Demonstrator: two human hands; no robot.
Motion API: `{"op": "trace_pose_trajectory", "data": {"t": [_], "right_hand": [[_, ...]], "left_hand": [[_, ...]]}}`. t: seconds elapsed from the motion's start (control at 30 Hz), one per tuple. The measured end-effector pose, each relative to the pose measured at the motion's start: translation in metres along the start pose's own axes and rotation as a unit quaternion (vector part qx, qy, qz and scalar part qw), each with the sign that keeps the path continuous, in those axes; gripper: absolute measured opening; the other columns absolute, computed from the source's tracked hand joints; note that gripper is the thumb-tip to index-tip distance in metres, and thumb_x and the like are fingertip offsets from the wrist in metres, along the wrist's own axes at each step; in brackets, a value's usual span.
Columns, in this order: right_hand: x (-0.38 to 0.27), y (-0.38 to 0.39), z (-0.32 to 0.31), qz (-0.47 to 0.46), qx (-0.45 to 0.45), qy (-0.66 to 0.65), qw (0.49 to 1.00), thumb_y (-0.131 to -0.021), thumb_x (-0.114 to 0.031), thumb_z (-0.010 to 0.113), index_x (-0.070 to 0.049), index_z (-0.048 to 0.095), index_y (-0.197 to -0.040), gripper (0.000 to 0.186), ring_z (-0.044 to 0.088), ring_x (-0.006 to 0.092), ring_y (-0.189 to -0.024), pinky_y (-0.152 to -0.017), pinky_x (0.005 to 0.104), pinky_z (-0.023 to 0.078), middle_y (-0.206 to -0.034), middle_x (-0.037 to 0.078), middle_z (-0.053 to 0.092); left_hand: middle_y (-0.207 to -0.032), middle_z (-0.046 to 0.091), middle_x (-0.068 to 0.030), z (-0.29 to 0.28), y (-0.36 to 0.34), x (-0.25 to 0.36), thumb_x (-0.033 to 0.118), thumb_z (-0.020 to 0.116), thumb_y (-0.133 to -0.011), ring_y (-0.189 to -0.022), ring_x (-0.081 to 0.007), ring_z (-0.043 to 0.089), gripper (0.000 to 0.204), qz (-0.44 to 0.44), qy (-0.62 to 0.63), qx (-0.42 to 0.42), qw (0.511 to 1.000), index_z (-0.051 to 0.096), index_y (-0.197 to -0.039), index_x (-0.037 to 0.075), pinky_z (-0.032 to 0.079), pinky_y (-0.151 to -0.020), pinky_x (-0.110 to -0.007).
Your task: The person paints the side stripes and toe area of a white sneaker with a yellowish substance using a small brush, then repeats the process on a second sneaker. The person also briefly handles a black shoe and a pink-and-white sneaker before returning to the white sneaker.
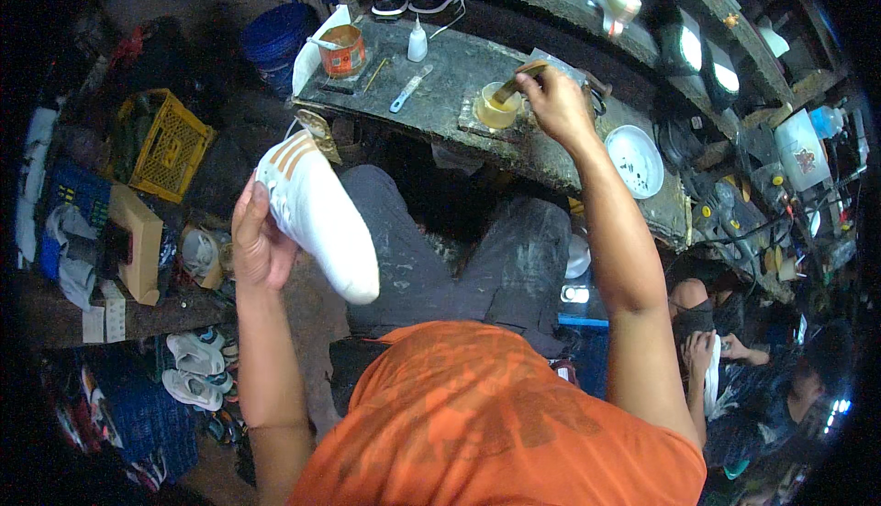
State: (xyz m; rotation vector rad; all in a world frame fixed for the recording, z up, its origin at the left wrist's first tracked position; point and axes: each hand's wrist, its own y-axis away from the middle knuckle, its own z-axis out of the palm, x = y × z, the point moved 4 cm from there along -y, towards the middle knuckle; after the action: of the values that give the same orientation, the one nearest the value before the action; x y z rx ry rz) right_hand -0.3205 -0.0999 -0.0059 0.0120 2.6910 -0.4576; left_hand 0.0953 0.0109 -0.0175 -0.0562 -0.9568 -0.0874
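Note:
My left hand is closed around a white shoe upper with brown stripes on its side, held above my left thigh with the toe pointing down and toward me. Over the bench, my right hand grips a flat brush. The brush's lower end is inside a small round pot of yellowish stuff, so its bristles are hidden. That pot stands on a dark slab near the bench's front edge.
The dark bench carries an orange can, a white squeeze bottle, a blue-handled knife-like tool and a white bowl. A yellow crate lies left. At lower right, another person's hands hold something white.

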Motion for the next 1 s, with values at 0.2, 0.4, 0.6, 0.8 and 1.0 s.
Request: {"op": "trace_pose_trajectory", "data": {"t": [0.2, 0.4, 0.6, 0.8, 1.0], "right_hand": [[0.007, 0.018, -0.016, -0.023, 0.055, -0.185, 0.981, -0.099, -0.026, 0.065, -0.002, 0.07, -0.109, 0.027, 0.072, 0.0244, -0.088, -0.08, 0.0374, 0.054, -0.094, 0.014, 0.075], [0.02, 0.028, -0.016, -0.005, 0.091, -0.326, 0.941, -0.099, -0.02, 0.065, 0.001, 0.069, -0.112, 0.025, 0.068, 0.016, -0.084, -0.078, 0.0325, 0.053, -0.093, 0.01, 0.074], [-0.011, 0.071, -0.026, 0.138, -0.091, -0.468, 0.868, -0.098, -0.022, 0.064, 0.002, 0.066, -0.117, 0.03, 0.066, 0.0136, -0.083, -0.079, 0.0278, 0.049, -0.094, 0.008, 0.072], [-0.087, 0.138, -0.082, 0.045, -0.017, -0.66, 0.75, -0.096, -0.016, 0.065, 0.003, 0.065, -0.115, 0.027, 0.064, 0.0138, -0.087, -0.082, 0.0277, 0.049, -0.102, 0.01, 0.069], [-0.123, 0.159, -0.108, -0.028, -0.035, -0.618, 0.785, -0.095, -0.016, 0.068, 0.003, 0.065, -0.112, 0.026, 0.058, 0.0099, -0.089, -0.081, 0.0247, 0.045, -0.1, 0.005, 0.066]], "left_hand": [[-0.128, 0.063, -0.0133, 0.002, -0.007, -0.006, 0.027, 0.077, -0.089, -0.117, -0.0226, 0.064, 0.068, -0.001, -0.023, -0.018, 1.0, 0.043, -0.14, -0.002, 0.05, -0.104, -0.039], [-0.123, 0.064, -0.0139, 0.023, -0.013, -0.011, 0.013, 0.073, -0.085, -0.112, -0.0219, 0.066, 0.06, 0.008, -0.045, -0.042, 0.998, 0.045, -0.136, -0.002, 0.052, -0.101, -0.037], [-0.122, 0.064, -0.0119, 0.029, -0.009, -0.013, 0.016, 0.081, -0.08, -0.112, -0.0214, 0.065, 0.067, 0.04, -0.026, -0.04, 0.998, 0.046, -0.135, -0.001, 0.052, -0.101, -0.037], [-0.121, 0.065, -0.0118, 0.045, -0.001, -0.011, 0.019, 0.089, -0.071, -0.109, -0.0207, 0.067, 0.08, 0.062, -0.049, -0.058, 0.995, 0.045, -0.135, -0.002, 0.054, -0.099, -0.037], [-0.121, 0.065, -0.0132, 0.062, 0.006, -0.007, 0.018, 0.09, -0.068, -0.11, -0.0212, 0.067, 0.083, 0.072, -0.055, -0.08, 0.993, 0.045, -0.134, -0.003, 0.054, -0.099, -0.037]]}}
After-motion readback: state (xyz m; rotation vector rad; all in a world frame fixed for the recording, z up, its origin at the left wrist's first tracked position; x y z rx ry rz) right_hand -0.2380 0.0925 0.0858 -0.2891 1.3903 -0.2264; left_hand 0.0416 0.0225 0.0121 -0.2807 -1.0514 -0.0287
